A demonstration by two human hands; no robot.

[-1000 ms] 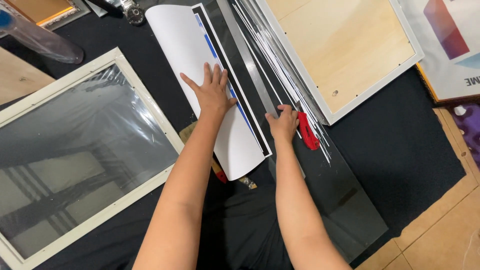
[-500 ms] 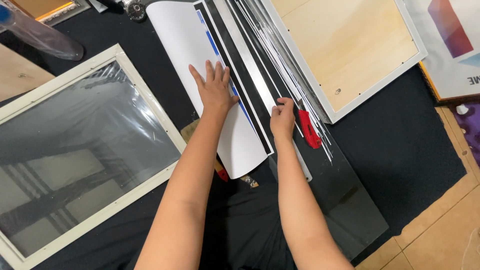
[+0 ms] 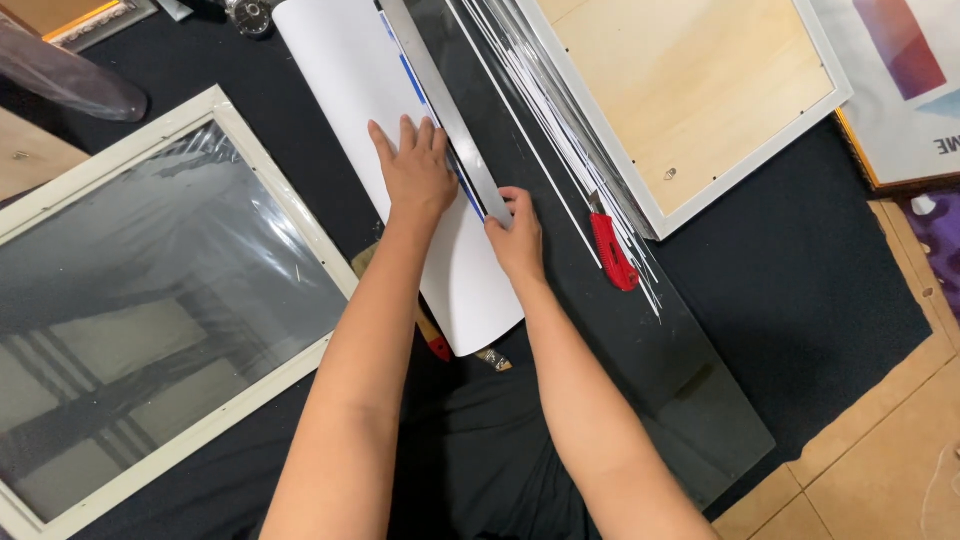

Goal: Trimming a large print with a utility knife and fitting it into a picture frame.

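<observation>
Left hand (image 3: 418,175) spread flat, palm down, pressing the white sheet (image 3: 400,160) against the dark cutting mat (image 3: 640,340); fingers splayed, grip open, closing on nothing. Right hand (image 3: 515,240) pinching the near end of the long metal ruler (image 3: 445,105) with fingertips, lying along the sheet's right edge beside a thin blue stripe. To do this well, probably best: steady downward pressure from the flat palm so the sheet cannot creep, ruler nudged with fingertips only until parallel to the edge over its whole length, fingers kept off the cutting side. Red utility knife (image 3: 612,252) lying untouched on the mat just right of the right hand, near a fan of thin white offcut strips (image 3: 560,120). Sheet smooth, matte, slightly curled at the near rounded corner, likely springy and prone to rolling back. Ruler flat, narrow, brushed grey, rigid. Mat glossy dark, long and rectangular, lying over black cloth (image 3: 800,260) on the floor. At left, a white picture frame (image 3: 250,160) with reflective glazing, wrinkled film at its upper corner. Upper right, a second white frame (image 3: 700,80) face down, pale plywood backing showing. Beneath the sheet's near end, a wooden handle with a red end (image 3: 434,338), partly hidden. Tan floor tiles (image 3: 880,460) lower right.
</observation>
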